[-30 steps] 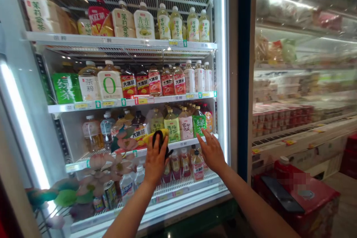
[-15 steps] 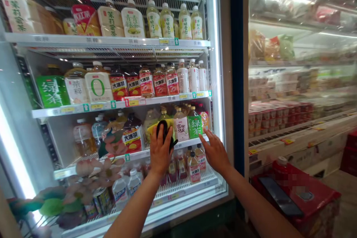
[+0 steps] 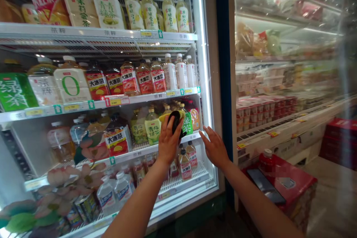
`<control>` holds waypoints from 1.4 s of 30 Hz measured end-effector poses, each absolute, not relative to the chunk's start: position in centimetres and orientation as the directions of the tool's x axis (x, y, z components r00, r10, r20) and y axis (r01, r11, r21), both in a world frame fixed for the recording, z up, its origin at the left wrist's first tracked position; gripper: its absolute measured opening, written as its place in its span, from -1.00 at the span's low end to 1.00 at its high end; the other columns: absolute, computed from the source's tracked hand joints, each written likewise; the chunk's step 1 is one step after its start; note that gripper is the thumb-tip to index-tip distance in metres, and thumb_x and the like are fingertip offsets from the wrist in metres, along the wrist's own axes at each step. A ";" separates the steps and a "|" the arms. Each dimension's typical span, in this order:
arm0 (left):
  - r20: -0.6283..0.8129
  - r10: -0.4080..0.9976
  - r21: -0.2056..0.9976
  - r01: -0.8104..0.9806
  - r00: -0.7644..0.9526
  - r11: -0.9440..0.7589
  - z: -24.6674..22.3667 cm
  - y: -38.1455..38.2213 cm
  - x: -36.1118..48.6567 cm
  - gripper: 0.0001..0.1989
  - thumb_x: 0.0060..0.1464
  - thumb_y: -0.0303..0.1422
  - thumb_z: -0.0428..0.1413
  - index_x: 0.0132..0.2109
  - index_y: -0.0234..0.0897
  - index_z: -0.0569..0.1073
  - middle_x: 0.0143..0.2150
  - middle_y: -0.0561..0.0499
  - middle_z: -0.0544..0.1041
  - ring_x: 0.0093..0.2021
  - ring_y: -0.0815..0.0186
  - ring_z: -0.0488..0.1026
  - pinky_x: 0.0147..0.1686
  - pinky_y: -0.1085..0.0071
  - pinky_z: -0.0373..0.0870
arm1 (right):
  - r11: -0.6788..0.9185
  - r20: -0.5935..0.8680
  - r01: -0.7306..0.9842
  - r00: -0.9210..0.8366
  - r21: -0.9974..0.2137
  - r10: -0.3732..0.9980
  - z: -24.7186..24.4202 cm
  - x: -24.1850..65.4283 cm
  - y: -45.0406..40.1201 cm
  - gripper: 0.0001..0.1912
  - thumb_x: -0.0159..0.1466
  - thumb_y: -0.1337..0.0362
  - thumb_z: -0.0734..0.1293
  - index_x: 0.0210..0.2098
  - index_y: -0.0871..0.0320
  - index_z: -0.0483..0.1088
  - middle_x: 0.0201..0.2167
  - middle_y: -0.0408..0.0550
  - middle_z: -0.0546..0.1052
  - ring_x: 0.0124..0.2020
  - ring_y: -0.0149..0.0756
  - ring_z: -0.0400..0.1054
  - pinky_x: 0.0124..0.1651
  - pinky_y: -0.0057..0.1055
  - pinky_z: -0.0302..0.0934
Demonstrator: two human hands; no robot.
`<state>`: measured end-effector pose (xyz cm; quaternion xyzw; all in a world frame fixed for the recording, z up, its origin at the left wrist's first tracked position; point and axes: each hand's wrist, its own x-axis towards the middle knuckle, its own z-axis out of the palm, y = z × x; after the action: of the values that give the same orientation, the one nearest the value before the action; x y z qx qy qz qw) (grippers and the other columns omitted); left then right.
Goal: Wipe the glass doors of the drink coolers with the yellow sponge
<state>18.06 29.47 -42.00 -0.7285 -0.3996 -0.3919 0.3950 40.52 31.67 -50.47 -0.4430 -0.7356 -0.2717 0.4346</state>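
My left hand (image 3: 169, 143) is wrapped round a cleaning pad (image 3: 176, 119), yellow with a black handle or strap. It holds the pad up in front of the tea bottles on a middle shelf of a drinks cooler (image 3: 208, 81). Fingers hide part of the pad, so how it is gripped shows only in part. Beside it, my right hand (image 3: 215, 147) has its fingers spread and holds nothing. That hand is near the cooler's right frame; whether it touches the glass I cannot tell. A green-labelled tea bottle (image 3: 187, 122) stands just behind the pad.
Pink lotus-like flowers (image 3: 60, 197) cover the lower left. Several rows of bottles fill the cooler shelves. To the right, a red box (image 3: 297, 182) carries a phone (image 3: 266, 186) and a red bottle (image 3: 267, 160). Behind it runs an open chilled display (image 3: 267, 130) with packaged food.
My left hand and the pad have shifted right across the shelf front, uncovering a green tea bottle. The view has turned slightly right. My right hand stays spread.
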 end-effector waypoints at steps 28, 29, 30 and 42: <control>0.738 0.334 -0.138 0.615 0.587 -0.776 -45.0 34.4 32.9 0.05 0.04 -0.56 0.14 0.52 -0.38 -0.29 0.56 -0.38 -0.23 0.54 -0.07 -0.38 0.42 -0.17 0.09 | 0.764 0.922 0.539 0.065 -0.354 0.382 -49.4 46.4 32.8 -0.37 0.47 0.34 0.05 0.50 -0.02 -0.05 0.42 -0.02 0.27 0.42 -0.24 0.17 0.41 -0.16 0.16; 0.729 0.332 -0.100 0.573 0.599 -0.813 -44.5 34.2 32.7 0.06 0.04 -0.53 0.16 0.52 -0.35 -0.30 0.56 -0.38 -0.25 0.54 -0.06 -0.37 0.42 -0.17 0.09 | 0.760 0.916 0.527 0.103 -0.381 0.387 -49.3 46.3 33.3 -0.36 0.47 0.33 0.04 0.51 0.01 -0.09 0.42 -0.01 0.27 0.41 -0.23 0.18 0.40 -0.16 0.17; 0.718 0.328 -0.077 0.539 0.613 -0.839 -44.3 33.9 32.2 0.06 0.04 -0.51 0.16 0.52 -0.32 -0.30 0.56 -0.36 -0.25 0.54 -0.04 -0.34 0.41 -0.16 0.09 | 0.753 0.911 0.524 0.131 -0.399 0.391 -49.3 46.1 33.8 -0.36 0.47 0.32 0.03 0.51 0.02 -0.11 0.42 0.00 0.28 0.41 -0.22 0.18 0.39 -0.15 0.18; 0.693 0.347 -0.371 0.725 0.632 -0.580 -46.8 31.0 25.5 -0.16 0.21 -0.51 0.00 0.52 -0.32 -0.21 0.55 -0.25 -0.06 0.55 0.11 -0.19 0.45 -0.02 0.03 | 0.576 0.943 0.763 0.131 -0.293 0.306 -53.4 43.2 34.9 -0.28 0.38 0.44 0.15 0.49 -0.01 0.00 0.34 0.08 0.36 0.34 -0.11 0.26 0.36 -0.05 0.20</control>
<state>25.45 31.02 -46.82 -0.8412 -0.3187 -0.2869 0.3293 43.17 34.87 -53.38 -0.4225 -0.6329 -0.1837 0.6223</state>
